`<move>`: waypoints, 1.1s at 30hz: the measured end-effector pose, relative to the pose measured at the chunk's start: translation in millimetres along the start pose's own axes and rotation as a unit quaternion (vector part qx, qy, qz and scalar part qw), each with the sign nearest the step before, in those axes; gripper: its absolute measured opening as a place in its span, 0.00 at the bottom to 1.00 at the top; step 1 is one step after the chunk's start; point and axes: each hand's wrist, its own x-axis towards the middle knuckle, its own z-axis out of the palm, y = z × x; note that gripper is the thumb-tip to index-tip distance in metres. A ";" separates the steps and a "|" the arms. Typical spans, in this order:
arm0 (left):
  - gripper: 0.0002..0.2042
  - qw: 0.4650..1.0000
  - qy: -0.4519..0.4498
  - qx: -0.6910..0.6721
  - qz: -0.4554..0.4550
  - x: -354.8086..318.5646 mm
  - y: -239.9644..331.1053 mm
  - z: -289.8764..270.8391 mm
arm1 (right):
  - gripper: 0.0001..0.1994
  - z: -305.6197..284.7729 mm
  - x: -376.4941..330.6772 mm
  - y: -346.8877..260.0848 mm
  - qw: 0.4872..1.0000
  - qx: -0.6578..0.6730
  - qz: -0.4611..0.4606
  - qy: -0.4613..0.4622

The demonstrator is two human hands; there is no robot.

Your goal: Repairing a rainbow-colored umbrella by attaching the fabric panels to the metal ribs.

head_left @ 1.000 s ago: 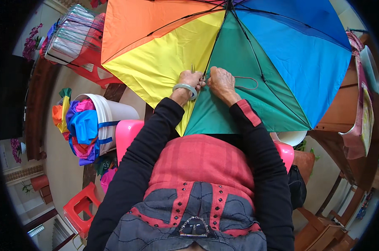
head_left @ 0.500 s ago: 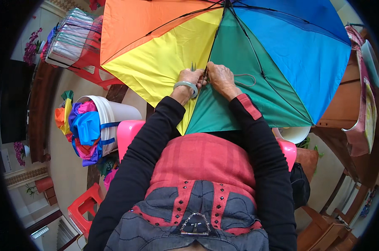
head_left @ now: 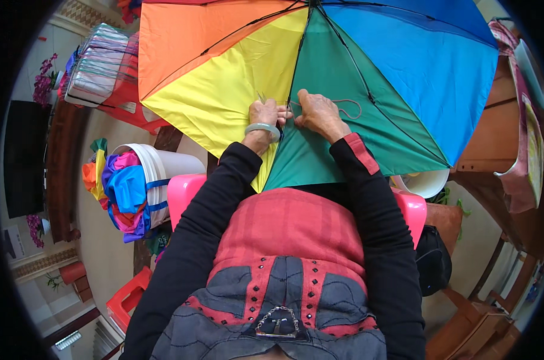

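Note:
An open rainbow umbrella lies across my lap with its inner side and black ribs facing me. My left hand, with a pale bangle at the wrist, is over the yellow panel. Pointed metal blades, like small thread snips, stick out of its closed grip. Its fingertips reach to the black rib between the yellow and green panels. Just right of that rib, my right hand is closed in a pinch over the green panel. A reddish thread loops out beside it; any needle is too small to see.
At left stands a white bucket stuffed with colourful folded fabric. Behind it, a thread-strung box sits on a red stool. Pink chair arms flank me. A white bowl and wooden furniture are at right.
My right hand has come slightly away from the rib, and the thread shows between the hands. The snips' blades have tilted left. The whole view has shifted a little.

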 end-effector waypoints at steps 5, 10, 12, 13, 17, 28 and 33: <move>0.05 0.997 0.023 0.065 0.030 -2.0 2.6 7.1 | 0.19 2.9 1.1 3.3 1.000 0.005 0.005 0.002; 0.07 0.994 0.017 0.105 0.022 -4.2 5.4 9.6 | 0.18 6.1 0.3 5.7 1.000 0.020 -0.003 0.011; 0.07 0.993 0.005 0.113 0.018 -2.4 5.6 9.0 | 0.19 7.9 1.0 8.1 0.999 0.030 -0.010 0.018; 0.07 0.993 0.003 0.120 0.014 -0.9 4.9 8.4 | 0.19 10.7 2.8 10.2 0.999 0.031 -0.010 0.018; 0.08 0.994 0.002 0.113 0.010 1.1 2.3 3.8 | 0.18 22.4 8.9 15.9 0.997 0.027 -0.010 0.073; 0.08 0.999 0.003 0.041 -0.016 -3.3 7.5 1.6 | 0.18 13.1 0.8 10.4 0.999 0.027 -0.004 0.019; 0.08 0.997 -0.008 0.066 -0.038 -1.0 10.7 1.3 | 0.19 10.4 0.1 7.5 1.000 0.028 0.005 0.007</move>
